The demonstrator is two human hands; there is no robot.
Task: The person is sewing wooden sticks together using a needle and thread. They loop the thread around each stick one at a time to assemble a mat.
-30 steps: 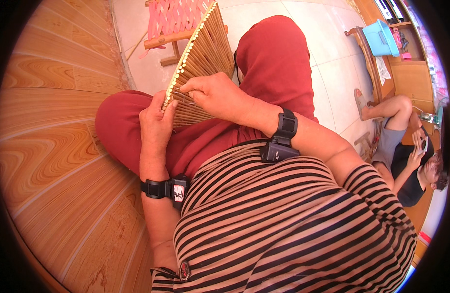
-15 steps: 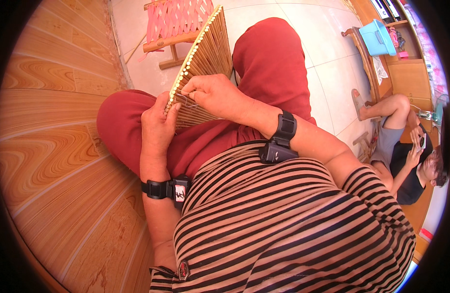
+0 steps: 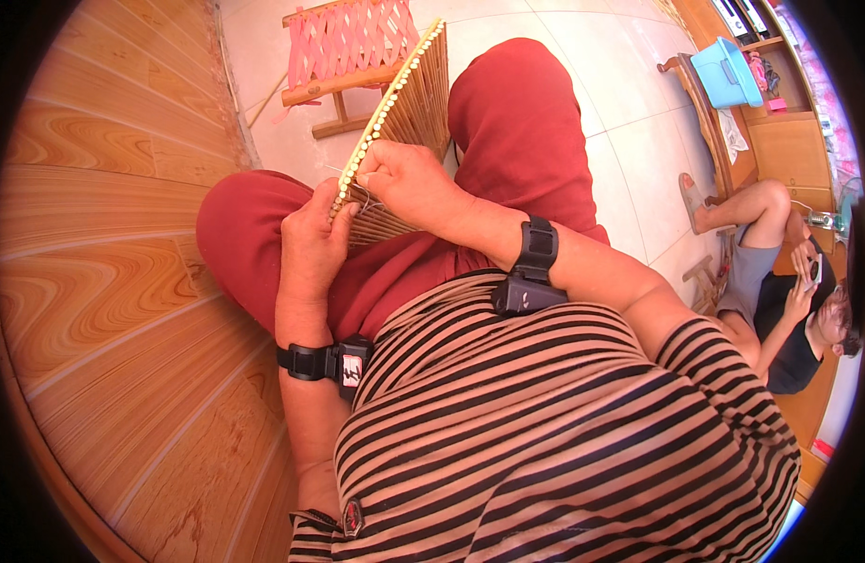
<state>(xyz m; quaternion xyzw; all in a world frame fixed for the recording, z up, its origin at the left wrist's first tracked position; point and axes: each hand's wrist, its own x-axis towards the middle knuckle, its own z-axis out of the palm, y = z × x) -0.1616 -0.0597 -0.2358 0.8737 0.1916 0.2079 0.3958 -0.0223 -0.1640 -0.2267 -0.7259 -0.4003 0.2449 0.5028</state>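
A mat of thin brown stalks stands on edge between my knees, its pale cut ends lined up in a slanting row. My left hand is closed on the mat's near lower corner, thumb on the stalk side and fingers round the outer side. My right hand is pinched against the stalks just above the left thumb. A thin needle pokes out past the row of ends, in line with the right fingertips, which hide the rest. A loop of thread hangs below those fingers.
A low wooden stool with pink woven straps stands beyond the mat. Wood-patterned panelling fills the left side. At right, a seated person holds a phone, near a wooden cabinet and a light-blue basket.
Both hands and the mat have shifted slightly right. The right fingers have closed in against the row of ends, and a needle tip now shows on the outer side.
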